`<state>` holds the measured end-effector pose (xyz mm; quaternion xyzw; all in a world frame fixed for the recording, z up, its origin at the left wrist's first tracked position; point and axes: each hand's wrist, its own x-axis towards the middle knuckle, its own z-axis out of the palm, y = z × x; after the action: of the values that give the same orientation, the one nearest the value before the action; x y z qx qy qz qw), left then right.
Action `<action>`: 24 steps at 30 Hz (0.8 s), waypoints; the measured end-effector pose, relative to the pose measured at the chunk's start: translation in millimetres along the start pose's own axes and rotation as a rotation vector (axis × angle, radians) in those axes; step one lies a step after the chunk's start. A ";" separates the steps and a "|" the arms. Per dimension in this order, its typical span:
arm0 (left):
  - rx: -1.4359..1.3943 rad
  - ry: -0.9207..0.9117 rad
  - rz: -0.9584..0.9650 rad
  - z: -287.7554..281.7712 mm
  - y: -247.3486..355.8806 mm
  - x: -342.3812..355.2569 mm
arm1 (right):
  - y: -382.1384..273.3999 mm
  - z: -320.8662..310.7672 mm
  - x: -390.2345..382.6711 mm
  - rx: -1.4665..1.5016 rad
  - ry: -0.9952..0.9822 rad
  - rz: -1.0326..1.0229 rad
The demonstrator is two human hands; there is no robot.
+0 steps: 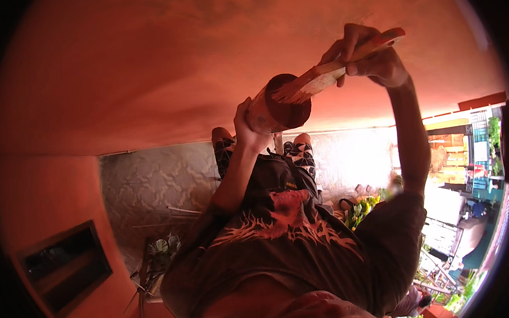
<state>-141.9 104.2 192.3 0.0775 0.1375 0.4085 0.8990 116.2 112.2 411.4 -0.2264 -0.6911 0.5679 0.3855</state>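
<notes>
My left hand is wrapped round the side of a round paint can, which is tilted with its dark opening toward the right. A wide flat paintbrush is gripped in my right hand, up and to the right of the can. The brush slants down to the left, and its pale, reddish-stained bristles reach the can's mouth. Whether the bristle tips touch paint cannot be seen. How much paint is inside is hidden in shadow.
An orange-red wall spreads in front of me. Patterned floor lies below. At the left is a dark framed opening. Leafy plants stand to the right of my body, and thin rods lie at the left.
</notes>
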 end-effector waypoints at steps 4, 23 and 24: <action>-0.021 -0.319 0.018 -4.5 -0.9 3.0 | 65.6 -9.1 -33.8 0.351 0.220 -0.178; -0.053 0.019 0.101 -34.4 3.6 42.9 | 188.2 40.2 -21.4 1.020 0.555 -0.287; -0.052 -0.011 0.112 -30.6 5.5 37.7 | 185.4 43.2 -17.9 1.020 0.538 -0.280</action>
<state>-131.7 137.1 157.7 0.0638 0.1173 0.4610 0.8773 69.7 119.2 226.1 -0.0552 -0.2324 0.6945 0.6786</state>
